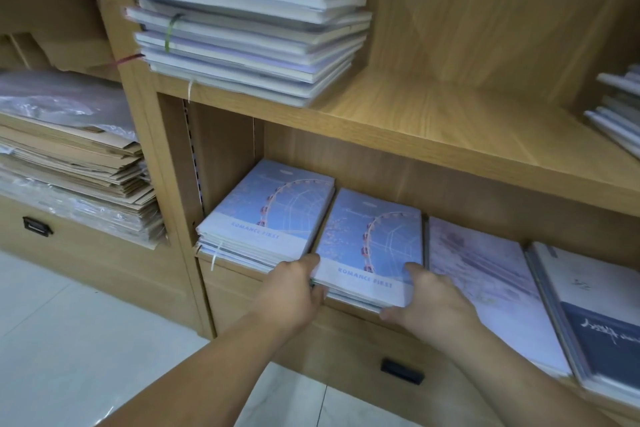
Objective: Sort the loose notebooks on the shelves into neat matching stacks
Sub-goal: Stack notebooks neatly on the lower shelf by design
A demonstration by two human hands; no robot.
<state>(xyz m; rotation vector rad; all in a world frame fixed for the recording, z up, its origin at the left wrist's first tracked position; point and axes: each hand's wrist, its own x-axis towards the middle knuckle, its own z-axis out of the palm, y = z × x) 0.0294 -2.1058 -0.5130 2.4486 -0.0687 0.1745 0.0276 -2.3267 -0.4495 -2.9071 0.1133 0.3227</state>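
In the head view, my left hand and right hand each gripped a near corner of the second ferris-wheel stack, fingers curled round its edges. It sat on the lower shelf, just beside the matching stack. I judged that pair nearly done. The pink pile, the navy notebooks and the uneven upper pile remained.

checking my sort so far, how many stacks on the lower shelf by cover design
Blue ferris-wheel "Romance First" notebook stacks: 2
Pale pink-and-white cover notebook stack: 1
White-and-navy cover notebook stack: 1
Total: 4
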